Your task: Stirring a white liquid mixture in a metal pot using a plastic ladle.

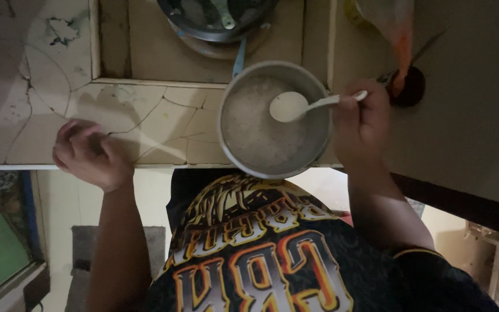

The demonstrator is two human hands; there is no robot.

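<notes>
- Right hand (360,118) closed on a white spoon (295,106), fingers wrapped round the handle, bowl of the spoon resting on the surface of the rice.
- Metal pot (272,118) at the tabletop's near edge, round, dull grey, filled with pale wet rice (249,130); looks mid-stir, nothing scooped out yet.
- Left hand (88,153) loosely curled, holding nothing, resting at the near edge.
- Tabletop (140,115) of cracked pale tile.

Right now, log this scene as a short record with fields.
left hand: loosely curled, resting on the cracked tiled counter, holding nothing
right hand: grips a white spoon
spoon position: bowl end over the pot's contents
pot: round metal, at the counter edge, holds pale grainy food
behind: dark pan
</notes>
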